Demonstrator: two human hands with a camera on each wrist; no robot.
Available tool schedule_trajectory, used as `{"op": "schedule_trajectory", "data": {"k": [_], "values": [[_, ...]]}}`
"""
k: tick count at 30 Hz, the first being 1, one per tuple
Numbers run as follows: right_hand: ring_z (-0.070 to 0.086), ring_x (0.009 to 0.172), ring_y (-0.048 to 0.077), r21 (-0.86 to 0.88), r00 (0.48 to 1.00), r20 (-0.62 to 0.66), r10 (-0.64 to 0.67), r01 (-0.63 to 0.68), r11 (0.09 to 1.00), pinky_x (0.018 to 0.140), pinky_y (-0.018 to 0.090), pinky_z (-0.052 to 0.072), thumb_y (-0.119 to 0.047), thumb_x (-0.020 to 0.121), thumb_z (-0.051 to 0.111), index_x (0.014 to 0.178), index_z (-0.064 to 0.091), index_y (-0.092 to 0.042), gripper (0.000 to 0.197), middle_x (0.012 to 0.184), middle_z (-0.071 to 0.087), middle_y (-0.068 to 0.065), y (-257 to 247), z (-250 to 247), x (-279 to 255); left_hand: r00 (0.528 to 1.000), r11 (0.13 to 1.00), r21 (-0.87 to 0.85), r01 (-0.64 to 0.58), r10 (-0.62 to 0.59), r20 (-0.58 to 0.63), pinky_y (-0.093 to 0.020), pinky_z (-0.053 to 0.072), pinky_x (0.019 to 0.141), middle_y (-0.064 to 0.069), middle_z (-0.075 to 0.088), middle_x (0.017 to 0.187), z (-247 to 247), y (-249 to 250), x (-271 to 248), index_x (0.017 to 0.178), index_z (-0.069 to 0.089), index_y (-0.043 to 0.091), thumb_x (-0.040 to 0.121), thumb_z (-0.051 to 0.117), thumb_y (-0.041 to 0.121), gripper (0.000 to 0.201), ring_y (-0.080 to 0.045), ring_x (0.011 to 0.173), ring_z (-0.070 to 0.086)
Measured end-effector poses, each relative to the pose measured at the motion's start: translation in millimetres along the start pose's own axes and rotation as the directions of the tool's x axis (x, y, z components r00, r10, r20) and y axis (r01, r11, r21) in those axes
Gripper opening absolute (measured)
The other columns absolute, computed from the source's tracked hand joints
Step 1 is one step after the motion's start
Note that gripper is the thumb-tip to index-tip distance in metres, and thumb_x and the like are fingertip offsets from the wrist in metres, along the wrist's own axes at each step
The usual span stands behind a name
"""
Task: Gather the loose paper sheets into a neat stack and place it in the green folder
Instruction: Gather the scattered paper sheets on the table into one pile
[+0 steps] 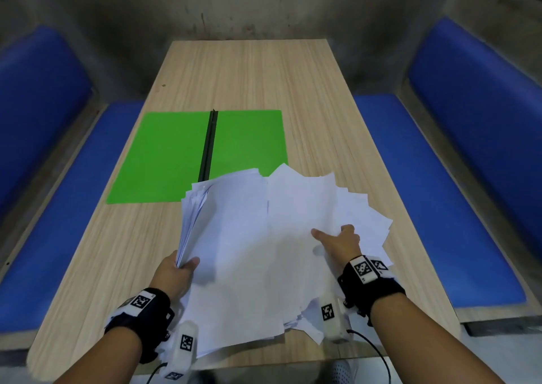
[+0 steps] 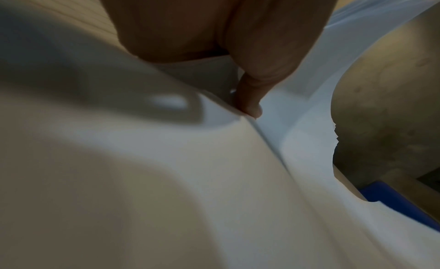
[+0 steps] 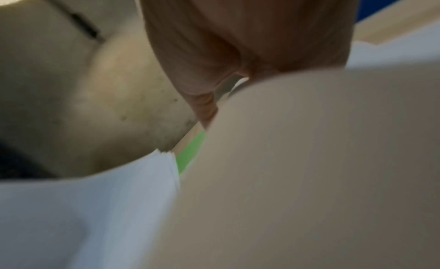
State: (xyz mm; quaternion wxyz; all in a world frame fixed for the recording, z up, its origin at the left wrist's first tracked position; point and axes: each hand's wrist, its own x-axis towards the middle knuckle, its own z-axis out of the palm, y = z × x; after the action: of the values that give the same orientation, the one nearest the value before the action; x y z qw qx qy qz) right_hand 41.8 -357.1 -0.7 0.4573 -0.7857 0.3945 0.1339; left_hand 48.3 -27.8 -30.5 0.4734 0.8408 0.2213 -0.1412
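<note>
A fanned, uneven bundle of white paper sheets (image 1: 252, 237) is lifted over the near half of the wooden table (image 1: 249, 75). My left hand (image 1: 179, 269) pinches its left edge, thumb on top. My right hand (image 1: 337, 243) grips the right side, thumb on top, fingers hidden under the sheets. The green folder (image 1: 164, 157) lies open and flat beyond the papers, with a dark spine down its middle; its near right corner is covered by the sheets. In the left wrist view my thumb (image 2: 250, 96) presses on the paper (image 2: 190, 179). A green sliver of the folder (image 3: 190, 152) shows past blurred paper (image 3: 309, 160).
Blue cushioned benches (image 1: 440, 178) run along both sides of the table, with a grey concrete wall (image 1: 234, 2) behind. Bare tabletop stretches beyond the folder and to the papers' left. Cables hang from my wrist cameras at the near edge.
</note>
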Motion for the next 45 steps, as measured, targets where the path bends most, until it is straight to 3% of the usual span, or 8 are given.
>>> {"op": "schedule_trajectory", "data": {"k": [5,8,15,19,25,34,37,45], "values": [[0.054,0.12,0.036,0.166,0.983,0.071,0.167,-0.177,0.97,0.095,0.039,0.047,-0.04,0.069,0.079,0.14,0.035,0.003,0.094,0.137,0.05,0.02,-4,-3,13,1.0,1.0,-0.004,0.001,-0.001,-0.001,-0.031,0.041,0.071,-0.001,0.051,0.063,-1,-2,0,0.096,0.058,-0.002,0.091,0.06,0.023,0.026,-0.019,0.06,0.049],[0.051,0.122,0.035,0.143,0.983,0.129,0.133,-0.151,0.978,0.1,0.042,0.044,-0.058,0.045,0.085,0.137,0.043,-0.008,0.114,0.141,0.045,0.012,-2,5,15,1.0,1.0,-0.009,0.015,-0.015,0.003,-0.04,0.049,0.081,-0.005,0.056,0.067,0,0,-1,0.108,0.057,-0.009,0.09,0.06,0.025,0.038,-0.037,0.084,0.063],[0.058,0.105,0.029,0.201,0.986,0.157,0.053,-0.084,0.976,0.093,0.039,0.048,-0.014,0.074,0.078,0.12,0.049,0.008,0.059,0.115,0.057,0.018,4,7,11,0.997,0.996,-0.045,0.074,-0.074,0.017,-0.034,0.046,0.076,-0.017,0.067,0.101,-3,-3,1,0.117,0.056,-0.002,0.089,0.061,0.032,0.045,-0.03,0.086,0.06],[0.06,0.086,0.028,-0.112,0.983,0.144,-0.118,0.135,0.985,0.073,0.03,0.046,-0.003,0.08,0.063,0.092,0.06,-0.002,0.012,0.095,0.065,0.018,1,12,-4,0.998,0.995,-0.077,0.058,-0.058,0.012,-0.028,0.042,0.061,-0.008,0.063,0.083,-8,3,-7,0.109,0.058,-0.001,0.091,0.06,0.023,0.031,-0.024,0.074,0.058],[0.06,0.094,0.033,-0.405,0.911,0.07,-0.407,0.399,0.823,0.073,0.029,0.038,-0.001,0.086,0.053,0.11,0.062,-0.003,0.025,0.095,0.06,0.016,-35,-47,10,0.98,0.979,-0.169,0.115,-0.14,-0.145,-0.034,0.045,0.071,-0.021,0.064,0.108,-66,-11,-12,0.112,0.057,0.002,0.087,0.065,0.03,0.038,-0.03,0.082,0.059],[0.057,0.088,0.024,-0.647,0.839,0.453,-0.301,0.542,0.536,0.072,0.028,0.04,-0.005,0.077,0.054,0.063,0.048,-0.028,0.028,0.088,0.06,0.002,-63,-18,21,0.976,0.901,-0.412,0.135,-0.192,-0.101,-0.051,0.045,0.1,-0.01,0.065,0.121,-101,-42,-18,0.126,0.055,0.01,0.077,0.073,0.038,0.06,-0.031,0.107,0.062],[0.06,0.095,0.026,-0.658,0.84,0.435,-0.326,0.543,0.521,0.077,0.031,0.045,-0.017,0.081,0.061,0.081,0.062,-0.018,0.002,0.099,0.065,0.007,-56,13,25,0.977,0.901,-0.403,0.16,-0.202,-0.063,-0.048,0.046,0.098,-0.013,0.064,0.119,-88,-27,-22,0.124,0.056,0.004,0.084,0.069,0.028,0.049,-0.033,0.105,0.061],[0.044,0.122,0.034,-0.713,0.951,0.156,-0.268,0.296,0.636,0.1,0.045,0.043,-0.032,0.078,0.063,0.114,0.064,-0.016,0.039,0.13,0.047,0.012,-47,14,54,0.99,0.944,-0.301,0.137,-0.139,0.016,-0.051,0.05,0.093,-0.017,0.067,0.11,-53,-13,-19,0.111,0.058,0.012,0.057,0.076,0.043,0.065,-0.034,0.098,0.065]]}}
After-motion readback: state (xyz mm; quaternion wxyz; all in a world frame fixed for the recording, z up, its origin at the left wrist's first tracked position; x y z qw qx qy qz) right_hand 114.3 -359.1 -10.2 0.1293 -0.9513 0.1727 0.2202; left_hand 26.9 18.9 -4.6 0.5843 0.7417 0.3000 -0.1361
